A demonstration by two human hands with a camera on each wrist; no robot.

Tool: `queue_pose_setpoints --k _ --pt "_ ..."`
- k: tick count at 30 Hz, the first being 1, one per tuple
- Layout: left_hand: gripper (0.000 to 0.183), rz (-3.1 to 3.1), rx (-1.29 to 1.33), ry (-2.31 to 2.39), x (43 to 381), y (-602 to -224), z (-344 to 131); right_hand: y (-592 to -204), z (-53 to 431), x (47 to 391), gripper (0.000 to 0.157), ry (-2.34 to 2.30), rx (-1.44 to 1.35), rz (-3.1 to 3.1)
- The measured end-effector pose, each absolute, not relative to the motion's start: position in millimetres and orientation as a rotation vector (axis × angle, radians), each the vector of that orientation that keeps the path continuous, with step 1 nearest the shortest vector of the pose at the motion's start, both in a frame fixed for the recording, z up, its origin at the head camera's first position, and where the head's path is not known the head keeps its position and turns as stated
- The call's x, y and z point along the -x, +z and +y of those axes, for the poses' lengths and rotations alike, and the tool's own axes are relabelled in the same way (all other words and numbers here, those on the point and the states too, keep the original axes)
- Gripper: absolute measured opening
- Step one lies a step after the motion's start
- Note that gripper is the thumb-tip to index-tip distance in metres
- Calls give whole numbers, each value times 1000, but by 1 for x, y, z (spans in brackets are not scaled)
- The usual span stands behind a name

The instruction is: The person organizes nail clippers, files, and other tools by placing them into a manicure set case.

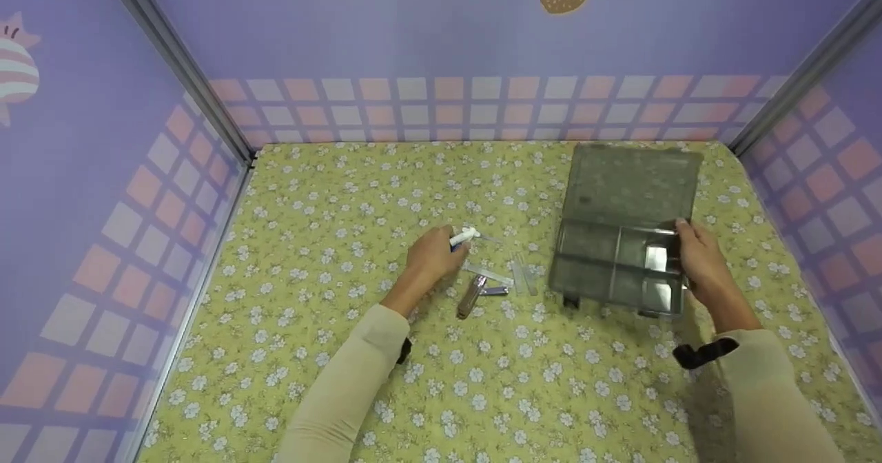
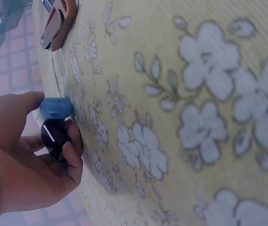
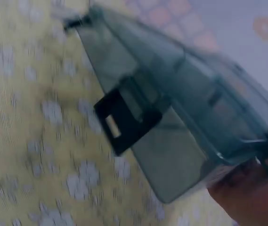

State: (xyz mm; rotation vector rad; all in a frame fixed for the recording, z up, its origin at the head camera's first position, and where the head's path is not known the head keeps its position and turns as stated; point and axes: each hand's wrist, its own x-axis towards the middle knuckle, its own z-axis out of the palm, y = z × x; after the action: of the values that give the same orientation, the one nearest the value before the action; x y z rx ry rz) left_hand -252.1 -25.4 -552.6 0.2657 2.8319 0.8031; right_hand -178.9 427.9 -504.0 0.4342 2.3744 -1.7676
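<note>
My left hand point(image 1: 433, 255) is low over the cloth, its fingers curled round small items. In the head view a white piece point(image 1: 463, 236) with some blue shows there; the left wrist view shows a blue cylindrical piece point(image 2: 56, 107) and a glossy black piece point(image 2: 54, 137). Their exact kind cannot be told. On the right, my right hand point(image 1: 704, 260) grips the side of a translucent grey compartment box point(image 1: 586, 270). Its lid point(image 1: 634, 180) stands open toward the back, and no items are visible inside. The box looks tilted, with dark latches point(image 3: 124, 120) on its front.
Between hand and box lie a brown nail clipper point(image 1: 472, 297), a small silver clipper point(image 1: 495, 290) and several thin clear strips point(image 1: 524, 275). A flowered yellow cloth point(image 1: 427, 380) covers the table. Purple panels point(image 1: 441, 36) wall the back and sides.
</note>
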Motion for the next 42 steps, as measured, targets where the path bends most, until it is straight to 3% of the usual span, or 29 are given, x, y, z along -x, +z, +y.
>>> queue_pose_setpoints --k 6,11,21,26,31,42 --pt "39 2885 -214 767 250 -551 -32 -531 453 187 85 -1503 -301 2298" --pt "33 2912 -171 786 250 -551 -38 -545 446 188 93 -1317 -268 2527" --pt "25 2997 -147 712 246 -552 -51 -545 409 189 78 -1225 -109 2787" --pt "28 3023 -132 693 244 -554 -56 -544 367 171 66 -923 240 3154" --pt "35 3091 -115 659 242 -553 -61 -556 326 145 70 -769 535 3188" --pt "46 3128 -314 652 221 -544 -40 -587 297 139 71 -589 460 3267"
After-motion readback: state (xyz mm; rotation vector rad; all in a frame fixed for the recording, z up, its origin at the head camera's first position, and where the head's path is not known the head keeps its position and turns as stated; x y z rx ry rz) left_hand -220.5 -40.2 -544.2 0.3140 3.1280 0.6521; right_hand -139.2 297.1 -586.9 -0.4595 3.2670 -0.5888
